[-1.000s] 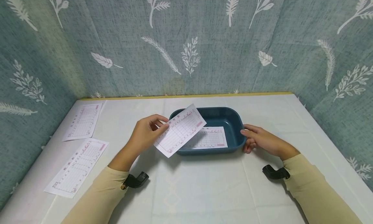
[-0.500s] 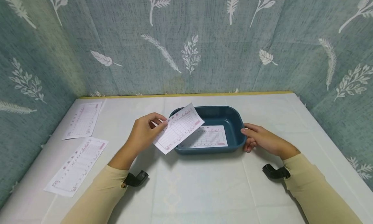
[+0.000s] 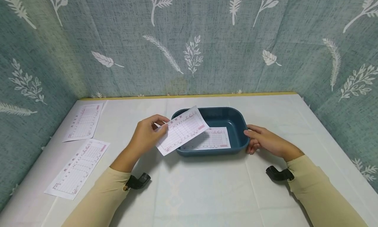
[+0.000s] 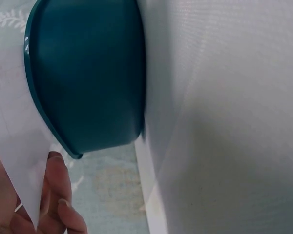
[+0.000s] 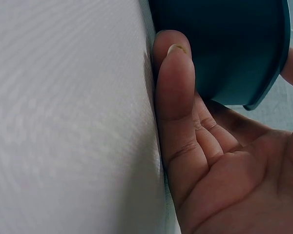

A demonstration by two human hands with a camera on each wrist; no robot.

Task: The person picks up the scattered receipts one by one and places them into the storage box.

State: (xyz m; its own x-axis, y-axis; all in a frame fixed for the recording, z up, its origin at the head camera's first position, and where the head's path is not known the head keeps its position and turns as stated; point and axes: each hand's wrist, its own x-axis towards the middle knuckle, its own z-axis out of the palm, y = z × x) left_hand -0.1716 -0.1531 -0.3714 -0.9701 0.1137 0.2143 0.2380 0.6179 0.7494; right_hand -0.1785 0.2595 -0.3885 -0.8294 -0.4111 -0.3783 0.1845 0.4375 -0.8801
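My left hand (image 3: 144,136) pinches a white printed form slip (image 3: 183,130) by its upper left edge, between thumb and fingers. The slip is tilted above the left part of a dark teal rectangular bin (image 3: 237,131). Inside the bin a second form slip (image 3: 218,139) lies flat, partly covered by the held one. My right hand (image 3: 267,141) grips the bin's right end. Its thumb lies on the rim and its fingers are against the outer wall, as the right wrist view shows near the bin wall (image 5: 219,53).
Two more form slips lie on the left of the white tabletop (image 3: 206,191): one farther back (image 3: 84,122), one nearer (image 3: 78,169). A leaf-patterned cloth (image 3: 133,62) stands behind the table and along both sides.
The held slip dipped slightly left, then came back a little right, its angle shifting slightly. My left hand has edged left. The bin and my right hand stay in place.
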